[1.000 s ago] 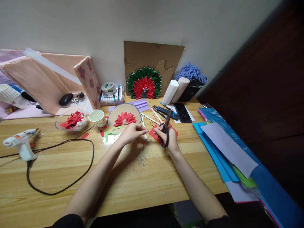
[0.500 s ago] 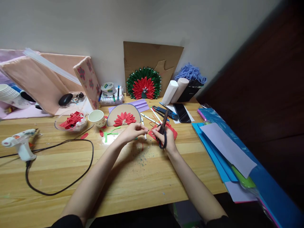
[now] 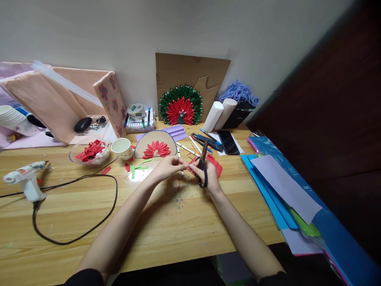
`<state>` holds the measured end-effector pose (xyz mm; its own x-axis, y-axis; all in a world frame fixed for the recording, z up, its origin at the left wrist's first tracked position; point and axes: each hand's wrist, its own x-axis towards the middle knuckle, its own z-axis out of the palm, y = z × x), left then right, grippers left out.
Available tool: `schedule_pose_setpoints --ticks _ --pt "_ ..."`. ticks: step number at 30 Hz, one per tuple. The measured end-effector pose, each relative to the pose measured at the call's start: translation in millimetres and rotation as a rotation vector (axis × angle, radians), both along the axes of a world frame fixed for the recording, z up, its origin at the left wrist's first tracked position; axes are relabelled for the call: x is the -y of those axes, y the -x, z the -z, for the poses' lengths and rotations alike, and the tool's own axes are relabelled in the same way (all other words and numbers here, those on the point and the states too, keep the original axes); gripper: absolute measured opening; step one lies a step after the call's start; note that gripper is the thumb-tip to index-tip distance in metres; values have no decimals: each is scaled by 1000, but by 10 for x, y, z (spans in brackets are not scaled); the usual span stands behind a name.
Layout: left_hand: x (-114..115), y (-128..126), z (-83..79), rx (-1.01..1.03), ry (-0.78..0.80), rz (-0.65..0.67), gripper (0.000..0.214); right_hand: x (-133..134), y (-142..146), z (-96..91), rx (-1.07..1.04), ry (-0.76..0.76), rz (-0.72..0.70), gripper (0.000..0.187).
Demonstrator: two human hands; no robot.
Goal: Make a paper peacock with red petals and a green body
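My left hand (image 3: 171, 167) is closed in a pinch, its fingertips meeting those of my right hand; whatever sits between them is too small to make out. Black-handled scissors (image 3: 203, 159) rest in my right hand (image 3: 212, 176), blades pointing up and away, while its thumb and forefinger reach toward the left fingertips. Just behind the right hand lies red paper (image 3: 216, 167) on the table. Beyond my left hand stands a rounded cardboard piece (image 3: 141, 145) with red paper petals (image 3: 156, 149) fanned across it. Green paper scraps (image 3: 132, 171) lie left of that hand.
A glue gun (image 3: 28, 178) and its looping black cord lie at left. Near them are a bowl of red scraps (image 3: 92, 151) and a paper cup (image 3: 122, 148). Behind are markers (image 3: 139, 124), a red-green fan decoration (image 3: 180, 107) and a phone (image 3: 228, 143). Coloured sheets (image 3: 285, 186) lie right.
My right hand has drawn slightly left, and its fingertips now touch those of my left hand. The scissors have shifted a little left with it.
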<state>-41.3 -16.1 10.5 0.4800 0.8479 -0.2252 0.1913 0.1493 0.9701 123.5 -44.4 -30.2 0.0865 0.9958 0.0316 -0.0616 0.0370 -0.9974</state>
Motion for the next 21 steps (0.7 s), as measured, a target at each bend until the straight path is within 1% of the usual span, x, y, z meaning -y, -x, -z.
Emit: schedule_pose_setpoints --ticks 4,10,12,14,15,17,19,21 --pt "-14 38 -54 -81 -71 -65 28 13 9 -25 7 0 -3 37" --pt "-62 136 -50 -216 -191 -155 21 -14 -46 -5 33 -48 142 33" --pt "-67 142 -34 -236 -210 -177 21 -34 -74 13 8 -40 150 33" --pt "-68 125 -16 -217 -228 -217 23 -50 -78 18 -60 19 63 36" --pt "-67 112 -8 -191 -237 -247 24 -54 -67 13 -108 64 -10 40" --pt "-67 84 5 -130 -251 -317 26 -46 -19 -3 -195 173 -190 54" --pt "-70 65 9 -88 -261 -383 28 -13 46 -18 -238 257 -352 67" --pt "-74 60 2 -67 -270 -421 30 38 103 -15 -238 299 -476 72"
